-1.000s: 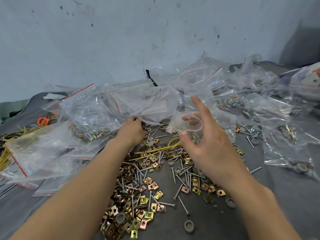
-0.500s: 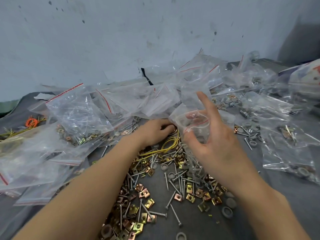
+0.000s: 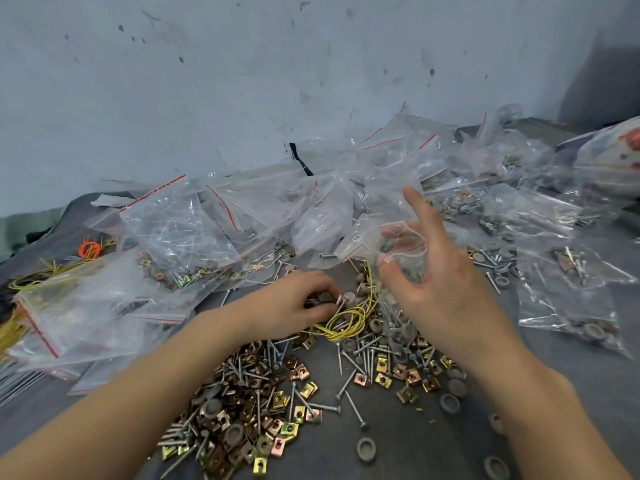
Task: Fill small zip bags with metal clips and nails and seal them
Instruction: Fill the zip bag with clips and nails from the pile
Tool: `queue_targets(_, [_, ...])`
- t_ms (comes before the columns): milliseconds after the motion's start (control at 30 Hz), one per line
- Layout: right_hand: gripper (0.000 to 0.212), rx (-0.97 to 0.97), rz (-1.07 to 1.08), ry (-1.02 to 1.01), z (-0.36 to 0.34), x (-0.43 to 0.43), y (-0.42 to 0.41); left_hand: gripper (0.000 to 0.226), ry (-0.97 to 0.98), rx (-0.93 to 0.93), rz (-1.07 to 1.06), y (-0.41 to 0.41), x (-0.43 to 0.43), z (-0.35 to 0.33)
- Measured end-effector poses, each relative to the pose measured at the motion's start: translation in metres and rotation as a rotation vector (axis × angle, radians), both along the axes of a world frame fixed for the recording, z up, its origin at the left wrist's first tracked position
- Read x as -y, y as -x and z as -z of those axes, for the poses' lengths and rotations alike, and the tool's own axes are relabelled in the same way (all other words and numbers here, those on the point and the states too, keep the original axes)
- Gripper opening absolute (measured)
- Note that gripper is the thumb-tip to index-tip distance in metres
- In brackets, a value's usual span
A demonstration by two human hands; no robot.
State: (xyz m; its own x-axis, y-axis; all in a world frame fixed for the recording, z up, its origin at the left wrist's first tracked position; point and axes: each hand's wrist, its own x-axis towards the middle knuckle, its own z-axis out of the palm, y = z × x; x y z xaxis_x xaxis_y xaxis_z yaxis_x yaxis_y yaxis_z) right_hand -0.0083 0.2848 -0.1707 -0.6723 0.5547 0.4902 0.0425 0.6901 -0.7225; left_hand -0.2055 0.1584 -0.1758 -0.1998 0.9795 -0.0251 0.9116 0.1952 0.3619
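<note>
Partway: many clear plastic zip bags (image 3: pixel 180 230) lie filled; our right hand (image 3: pixel 446 296) pinches an open bag (image 3: pixel 367 244), left hand (image 3: pixel 291 303) a grey cap (image 3: pixel 325 296).

1. Hands: two, the left hand (image 3: pixel 294 306) and the right hand (image 3: pixel 440 289).
2. Bags: one small zip bag (image 3: pixel 388 244) in the right hand's fingers; the piled clear bags (image 3: pixel 180 230) overlap too much to count.
3. Metal clips (image 3: pixel 277 400): dozens, heaped, uncountable.
4. Nails (image 3: pixel 353 407): dozens, mixed among the clips.
5. Grey round caps (image 3: pixel 365 448): at least five lying singly, more in the heap.
6. Yellow wire bundles: two, one central (image 3: pixel 346 320), one far left (image 3: pixel 38 275).
7. Orange tie bundle (image 3: pixel 90 249): one.
</note>
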Motion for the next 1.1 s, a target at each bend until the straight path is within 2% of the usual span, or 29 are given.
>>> queue_targets(167, [0.076, 0.0, -0.022, 0.011, -0.003, 0.008, -0.004, 0.014, -0.001, -0.1, -0.068, -0.013, 0.021, 0.002])
queue_targets(433, [0.076, 0.023, -0.023, 0.001, -0.003, 0.007, -0.009, 0.009, -0.111, -0.167, -0.35, -0.026, 0.053, 0.001])
queue_targets(567, [0.077, -0.049, 0.024, 0.045, -0.003, 0.004, -0.01, 0.026, -0.08, -0.349, -0.475, -0.036, 0.051, -0.002])
queue_targets(633, [0.077, -0.108, 0.048, 0.073, -0.005, 0.002, -0.01, 0.03, -0.153, -0.387, -0.399, -0.047, 0.032, -0.006])
queue_targets(700, [0.074, -0.171, 0.067, 0.082, -0.006, 0.0, -0.012, 0.032, -0.16, -0.361, -0.275, -0.059, 0.006, -0.011])
queue_targets(800, [0.072, -0.242, 0.091, 0.104, -0.008, -0.006, -0.021, 0.031, -0.016, -0.355, -0.137, -0.068, -0.035, -0.009])
queue_targets(900, [0.073, -0.258, 0.136, 0.092, -0.012, -0.015, -0.029, 0.031, 0.005, -0.331, -0.139, -0.061, -0.068, -0.005])
queue_targets(1000, [0.072, -0.26, 0.183, 0.077, -0.013, -0.027, -0.034, 0.036, 0.045, -0.13, -0.169, -0.047, -0.094, 0.001])
queue_targets(1100, [0.071, -0.26, 0.225, 0.054, -0.013, -0.035, -0.037, 0.046, 0.004, 0.087, -0.199, -0.033, -0.112, 0.005])
